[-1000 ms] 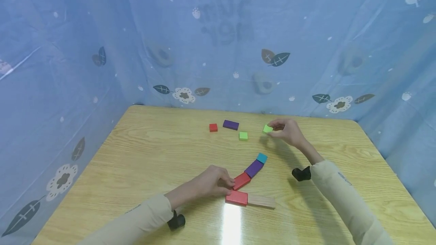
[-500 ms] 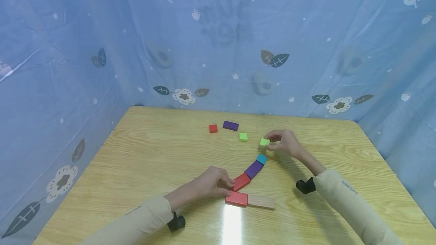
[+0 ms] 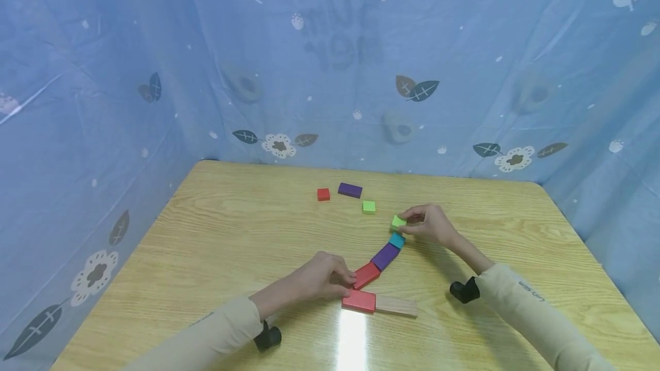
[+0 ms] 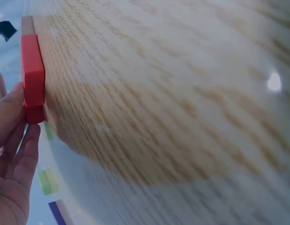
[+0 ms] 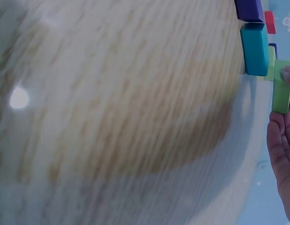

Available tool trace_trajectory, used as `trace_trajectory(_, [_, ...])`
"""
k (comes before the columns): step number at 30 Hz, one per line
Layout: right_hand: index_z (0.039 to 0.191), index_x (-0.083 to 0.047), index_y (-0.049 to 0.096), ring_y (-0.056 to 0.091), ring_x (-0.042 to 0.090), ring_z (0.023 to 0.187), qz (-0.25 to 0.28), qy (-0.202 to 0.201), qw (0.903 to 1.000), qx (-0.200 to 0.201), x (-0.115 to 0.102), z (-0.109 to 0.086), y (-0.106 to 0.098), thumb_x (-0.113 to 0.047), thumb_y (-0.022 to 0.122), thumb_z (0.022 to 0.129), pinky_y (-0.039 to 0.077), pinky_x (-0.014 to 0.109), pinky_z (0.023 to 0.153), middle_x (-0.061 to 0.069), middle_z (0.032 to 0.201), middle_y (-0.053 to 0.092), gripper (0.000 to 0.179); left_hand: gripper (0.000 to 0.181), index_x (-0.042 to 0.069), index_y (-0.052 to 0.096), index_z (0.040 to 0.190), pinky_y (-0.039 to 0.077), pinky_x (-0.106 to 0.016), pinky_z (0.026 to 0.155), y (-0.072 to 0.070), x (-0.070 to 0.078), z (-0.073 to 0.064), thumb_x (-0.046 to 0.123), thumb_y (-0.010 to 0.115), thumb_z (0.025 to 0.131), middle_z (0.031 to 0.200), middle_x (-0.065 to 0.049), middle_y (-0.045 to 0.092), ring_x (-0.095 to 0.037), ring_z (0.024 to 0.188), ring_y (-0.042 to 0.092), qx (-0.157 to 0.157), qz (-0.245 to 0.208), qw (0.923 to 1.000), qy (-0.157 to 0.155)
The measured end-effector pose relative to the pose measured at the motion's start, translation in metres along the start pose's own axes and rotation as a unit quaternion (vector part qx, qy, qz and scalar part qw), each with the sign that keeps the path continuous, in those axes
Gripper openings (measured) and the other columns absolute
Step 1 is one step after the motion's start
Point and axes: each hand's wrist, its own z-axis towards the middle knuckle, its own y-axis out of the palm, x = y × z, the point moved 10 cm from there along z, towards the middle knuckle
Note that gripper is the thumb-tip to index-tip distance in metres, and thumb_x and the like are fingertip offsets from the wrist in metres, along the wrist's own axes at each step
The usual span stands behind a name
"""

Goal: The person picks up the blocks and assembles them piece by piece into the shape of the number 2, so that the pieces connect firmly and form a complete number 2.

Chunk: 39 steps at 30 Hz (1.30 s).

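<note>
My right hand [image 3: 430, 225] pinches a light green block [image 3: 398, 223] between thumb and fingertips, right at the far end of a curved row. That row runs from a teal block [image 3: 397, 240] through a purple block [image 3: 385, 257] to a red block [image 3: 366, 275]. My left hand [image 3: 317, 276] has its fingertips on this red block's near end and its thumb at the corner of a second red block [image 3: 359, 300], which abuts a plain wooden block [image 3: 396, 306]. In the left wrist view, the thumb and fingers [image 4: 27, 154] bracket the red blocks' ends.
Toward the back of the wooden table [image 3: 232, 216] lie a small red block [image 3: 323, 194], a purple block [image 3: 350, 190] and another green block [image 3: 368, 207]. A blue patterned curtain [image 3: 330, 62] hangs behind the table.
My right hand has brought the green block nearer and slightly left, from the back of the table to the teal block's far end. The left hand has stayed at the red blocks.
</note>
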Motion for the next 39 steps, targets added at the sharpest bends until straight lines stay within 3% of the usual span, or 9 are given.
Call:
trace_trajectory(17, [0.099,0.001,0.074,0.069,0.026,0.087,0.015,0.033,0.9992,-0.019,0.012,-0.004,0.009,-0.011,0.076,0.081,0.057,0.027,0.073,0.016,0.099,0.071,0.021,0.025,0.009,0.074,0.105,0.046,-0.016,0.089,0.001,-0.002,0.002,0.016,0.077,0.081,0.099,0.006,0.070,-0.001,0.095,0.061,-0.007,0.001,1.0000,-0.006])
trace_trajectory(29, [0.104,0.003,0.071,0.066,0.032,0.095,0.026,0.009,0.9992,-0.030,0.010,-0.004,0.009,-0.007,0.068,0.088,0.056,0.032,0.079,0.020,0.106,0.068,0.019,0.025,0.008,0.074,0.104,0.046,-0.015,0.089,0.000,-0.004,0.002,0.015,0.077,0.081,0.099,0.005,0.070,-0.002,0.096,0.061,-0.003,-0.003,1.0000,-0.007])
trace_trajectory(39, [0.105,0.003,0.071,0.066,0.033,0.098,0.046,0.027,0.9970,-0.056,0.017,-0.006,0.008,-0.006,0.069,0.088,0.056,0.029,0.081,0.021,0.108,0.067,0.020,0.025,0.007,0.074,0.104,0.046,-0.015,0.090,0.000,-0.002,0.001,0.015,0.077,0.081,0.099,0.003,0.070,-0.002,0.096,0.062,-0.002,-0.006,1.0000,-0.003])
